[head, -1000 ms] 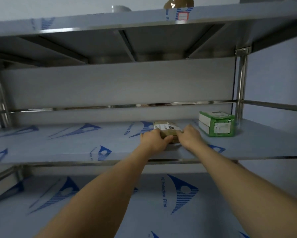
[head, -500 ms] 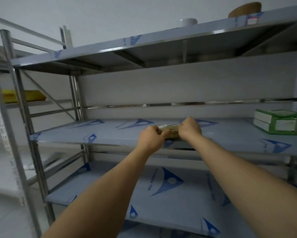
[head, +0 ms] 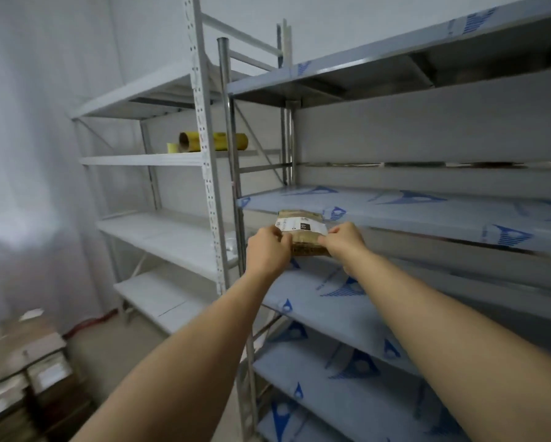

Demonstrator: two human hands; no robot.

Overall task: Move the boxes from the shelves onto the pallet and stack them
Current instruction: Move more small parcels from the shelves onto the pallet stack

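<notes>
Both hands pinch the small brown cardboard box (head: pixel 302 232) at centre frame: left hand (head: pixel 267 252) at its nine o'clock edge, right hand (head: pixel 345 242) at three o'clock, just off the steel shelf (head: pixel 427 215). It looks light and stiff; side edges suit it.

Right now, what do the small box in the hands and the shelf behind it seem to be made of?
Box: looks like brown cardboard, matt, with a white printed label on top; both hands hold it. Shelf: probably steel, judging by the shiny metal post and rails, its surface covered by a pale blue film with blue printed logos.
</notes>
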